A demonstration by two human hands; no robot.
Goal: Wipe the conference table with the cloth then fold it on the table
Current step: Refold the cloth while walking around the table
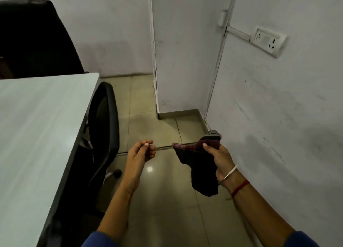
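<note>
Standing close, I see first the blue sleeves (98,240) at the bottom of the frame and two bare forearms reaching out over the tiled floor (167,206). Right of centre, the right hand (220,157), with a metal bangle (228,174) and a red thread (240,188) at its wrist, grips the cloth (198,165). The cloth is dark with maroon checks, bunched under the thumb, one end poking left and the rest drooping below the palm. The left hand (143,152), at centre and just apart from that end, has its fingers loosely curled with the thumb resting on the forefinger; I can see nothing in it. The cloth hangs over the floor, not the conference table (37,126), whose pale top fills the left side — that is the relation that matters. The table lies to the left of both hands, its long edge running from the lower left up toward the middle left, and the empty left hand is the nearer one while the cloth sits in the farther. My guess is that wiping has not begun and the cloth must travel leftward across the gap. Farther off, a black mesh chair (105,120) is tucked against the table's edge, another black chair (37,38) stands at upper left, and a white socket plate (267,41) is on the scuffed wall at upper right — I can read no brand, label or writing anywhere.
</note>
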